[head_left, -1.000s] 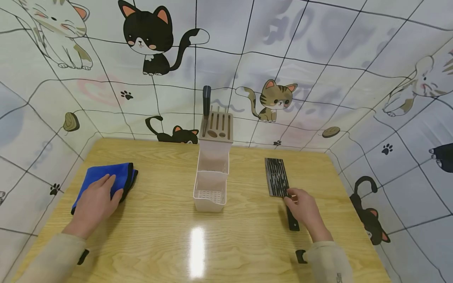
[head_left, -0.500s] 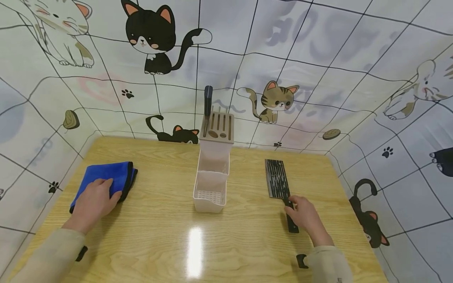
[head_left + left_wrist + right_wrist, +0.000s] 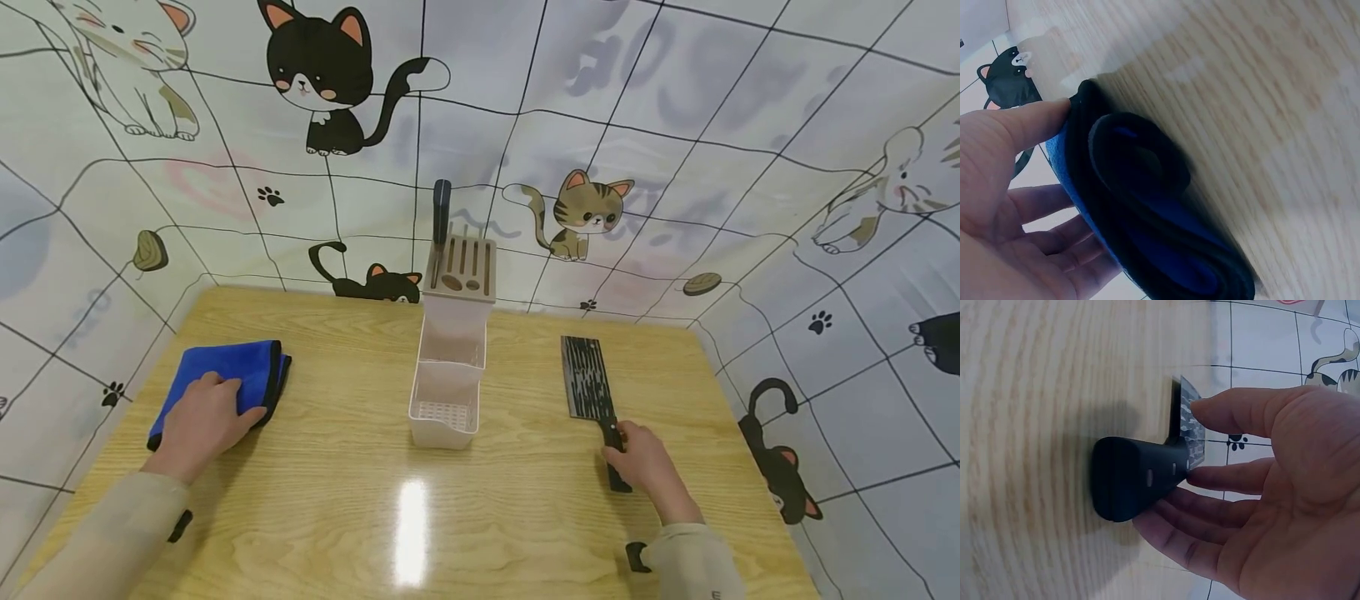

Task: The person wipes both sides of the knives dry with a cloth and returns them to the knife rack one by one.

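On the left of the table lies a folded blue cloth (image 3: pixel 238 375) with black edging. My left hand (image 3: pixel 204 421) rests on it; in the left wrist view the thumb touches the cloth's edge (image 3: pixel 1085 150) and the other fingers lie loosely along its blue face. At the right, a cleaver (image 3: pixel 588 379) with a black-and-grey streaked blade lies flat, its black handle (image 3: pixel 1138 478) toward me. My right hand (image 3: pixel 647 458) is at that handle. From the right wrist, the fingers lie along one side and the thumb stands apart from the handle.
A pale plastic holder (image 3: pixel 444 433) with a slotted beige top and two open bins stands mid-table. One black-handled knife (image 3: pixel 442 212) is upright in a slot. Cat-printed sheeting (image 3: pixel 465 100) walls in the back and sides of the wooden table (image 3: pixel 330 500).
My right hand has slid from near the blade toward me, down along the handle. My left hand stays on the cloth, its fingers shifting slightly. The cleaver lies in the same place.
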{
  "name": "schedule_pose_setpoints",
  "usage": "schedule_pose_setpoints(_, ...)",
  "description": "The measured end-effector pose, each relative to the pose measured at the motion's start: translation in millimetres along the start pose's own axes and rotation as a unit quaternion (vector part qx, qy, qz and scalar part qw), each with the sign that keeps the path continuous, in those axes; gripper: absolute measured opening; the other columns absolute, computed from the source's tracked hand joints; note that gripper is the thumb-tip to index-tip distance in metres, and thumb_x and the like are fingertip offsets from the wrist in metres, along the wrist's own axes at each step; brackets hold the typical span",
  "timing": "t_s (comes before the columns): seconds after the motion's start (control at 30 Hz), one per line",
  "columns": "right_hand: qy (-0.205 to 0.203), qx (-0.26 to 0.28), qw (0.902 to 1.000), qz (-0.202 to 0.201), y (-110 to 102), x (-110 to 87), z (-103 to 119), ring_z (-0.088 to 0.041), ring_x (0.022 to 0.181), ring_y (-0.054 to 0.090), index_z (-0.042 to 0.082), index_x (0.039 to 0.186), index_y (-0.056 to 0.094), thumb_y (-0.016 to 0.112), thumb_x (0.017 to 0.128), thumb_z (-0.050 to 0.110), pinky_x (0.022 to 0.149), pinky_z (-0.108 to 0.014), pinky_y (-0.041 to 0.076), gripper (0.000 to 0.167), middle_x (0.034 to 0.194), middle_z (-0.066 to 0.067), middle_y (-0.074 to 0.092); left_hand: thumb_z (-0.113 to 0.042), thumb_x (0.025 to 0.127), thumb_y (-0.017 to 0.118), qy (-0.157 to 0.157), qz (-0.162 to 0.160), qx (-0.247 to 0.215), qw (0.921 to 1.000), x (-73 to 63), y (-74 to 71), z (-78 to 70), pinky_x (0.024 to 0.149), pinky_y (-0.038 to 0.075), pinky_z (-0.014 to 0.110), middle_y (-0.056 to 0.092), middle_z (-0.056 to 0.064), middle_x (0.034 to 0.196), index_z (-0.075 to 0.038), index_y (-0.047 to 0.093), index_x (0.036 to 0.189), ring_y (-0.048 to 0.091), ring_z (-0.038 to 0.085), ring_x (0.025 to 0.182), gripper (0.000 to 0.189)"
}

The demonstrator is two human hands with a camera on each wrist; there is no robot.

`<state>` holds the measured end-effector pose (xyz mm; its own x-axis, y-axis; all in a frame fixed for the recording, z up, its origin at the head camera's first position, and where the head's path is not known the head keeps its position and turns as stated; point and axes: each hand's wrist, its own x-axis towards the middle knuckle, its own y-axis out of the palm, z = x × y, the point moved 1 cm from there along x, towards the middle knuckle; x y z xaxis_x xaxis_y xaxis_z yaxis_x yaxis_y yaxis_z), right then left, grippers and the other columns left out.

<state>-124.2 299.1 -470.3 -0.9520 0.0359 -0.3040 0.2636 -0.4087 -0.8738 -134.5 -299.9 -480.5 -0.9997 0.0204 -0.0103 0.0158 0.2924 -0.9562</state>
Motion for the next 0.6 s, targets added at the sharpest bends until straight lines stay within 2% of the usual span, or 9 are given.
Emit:
schedule_pose_setpoints(0.13,0.013,0.000,0.9999,-0.003,2.9,0.4,-1.6,-0.047,0.106,0.063,-0.021,0.136,0.046,0.066,0.095,0.017,0.086,-0.056,0.057,0.059,0.119,-0.036,0.062,-0.027,0.090,0.077,-0.005,0.005,0.000,1.0000,1.8,2.0,0.2,0.082,0.051,0.072,0.052,0.044,0.117,0.022,0.058,0.123,0.053,0.059,0.105,0.061)
schedule_pose_setpoints(0.3,0.029,0.011,0.9995,-0.010,4.7,0.6,-2.2,-0.034,0.088,0.061,-0.020,0.124,0.052,0.068,0.091,0.015,0.074,-0.047,0.058,0.051,0.103,-0.029,0.064,-0.026,0.089,0.078,-0.012,0.011,0.004,0.9999,4.5,2.5,-0.7,0.079,0.052,0.070,0.053,0.043,0.114,0.021,0.059,0.122,0.055,0.058,0.102,0.060)
schedule_pose_setpoints(0.6,0.047,-0.001,0.9988,-0.012,10.8,3.8,-7.7,-0.033,0.083,0.058,-0.017,0.113,0.055,0.071,0.089,0.017,0.072,-0.047,0.055,0.045,0.094,-0.025,0.060,-0.022,0.088,0.078,-0.018,0.019,0.018,0.9995,8.7,2.0,-4.3,0.075,0.055,0.068,0.056,0.044,0.116,0.019,0.064,0.116,0.059,0.060,0.100,0.051)
